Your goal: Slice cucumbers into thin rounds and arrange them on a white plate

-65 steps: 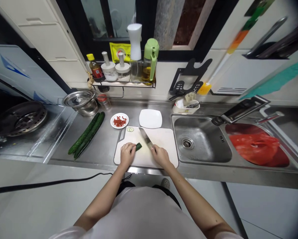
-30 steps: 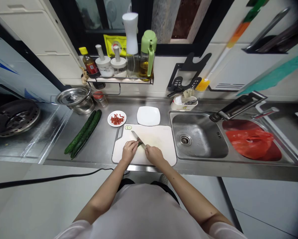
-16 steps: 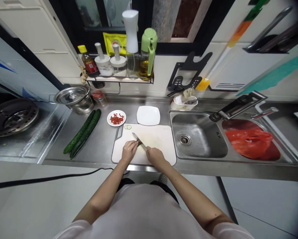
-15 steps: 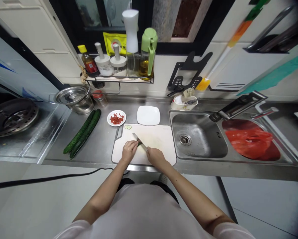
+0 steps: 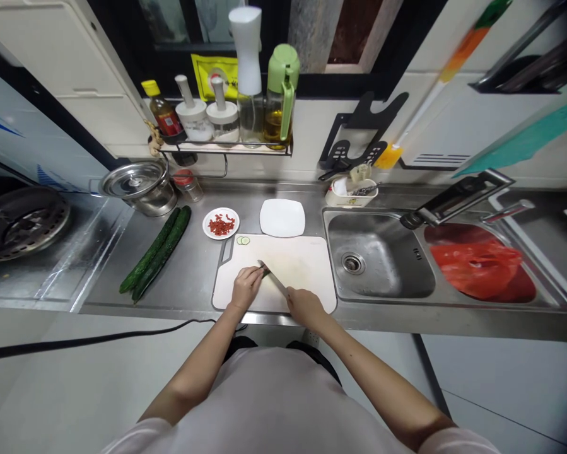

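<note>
A white cutting board [image 5: 306,265] lies on the steel counter before me. My left hand [image 5: 245,287] is closed on a short cucumber piece [image 5: 265,270], pinning it to the board. My right hand [image 5: 304,306] grips the handle of a knife [image 5: 272,277], whose blade rests against the cucumber piece by my left fingers. Two cucumber slices [image 5: 243,240] lie at the board's far left corner.
Two whole cucumbers [image 5: 157,252] lie on the counter to the left. A small dish of red chilli [image 5: 221,223] and a white square plate [image 5: 282,217] sit behind the board. A sink [image 5: 378,265] is on the right, a lidded pot [image 5: 134,184] at back left.
My right hand has drawn back toward the board's near edge, pulling the knife along the cucumber piece. My left hand has stayed on the piece. The view tilted slightly.
</note>
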Demonstrator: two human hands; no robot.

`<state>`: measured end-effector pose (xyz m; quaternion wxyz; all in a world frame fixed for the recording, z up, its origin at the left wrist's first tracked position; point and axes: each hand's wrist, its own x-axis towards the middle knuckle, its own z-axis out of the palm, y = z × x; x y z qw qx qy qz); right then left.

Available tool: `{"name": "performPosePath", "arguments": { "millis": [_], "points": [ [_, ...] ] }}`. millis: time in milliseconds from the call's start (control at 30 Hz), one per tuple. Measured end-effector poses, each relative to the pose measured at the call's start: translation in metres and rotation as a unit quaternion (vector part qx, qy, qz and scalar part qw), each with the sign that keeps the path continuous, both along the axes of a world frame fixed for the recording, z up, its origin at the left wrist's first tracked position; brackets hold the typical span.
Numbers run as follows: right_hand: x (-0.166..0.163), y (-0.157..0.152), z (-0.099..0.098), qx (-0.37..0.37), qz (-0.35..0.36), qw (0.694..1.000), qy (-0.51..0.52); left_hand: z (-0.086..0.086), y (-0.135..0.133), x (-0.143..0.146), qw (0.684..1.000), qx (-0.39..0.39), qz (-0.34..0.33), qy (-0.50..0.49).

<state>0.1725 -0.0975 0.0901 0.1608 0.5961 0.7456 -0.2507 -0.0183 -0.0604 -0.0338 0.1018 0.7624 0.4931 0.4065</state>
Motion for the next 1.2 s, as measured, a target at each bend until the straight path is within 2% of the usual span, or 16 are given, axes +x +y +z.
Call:
{"name": "performPosePath", "arguments": {
  "millis": [200, 667, 1200],
  "points": [
    [0.004, -0.001, 0.008, -0.041, -0.002, 0.999, -0.009, 0.0, 0.001, 0.0, 1.0, -0.006, 0.001, -0.004],
    [-0.006, 0.01, 0.004, -0.014, 0.006, 1.0, -0.002, 0.001, 0.003, -0.002, 1.0, -0.017, -0.009, 0.001],
    [-0.023, 0.025, -0.019, 0.027, 0.016, 0.999, 0.003, 0.003, 0.003, -0.001, 1.0, -0.025, -0.002, 0.001]
  ]
}}
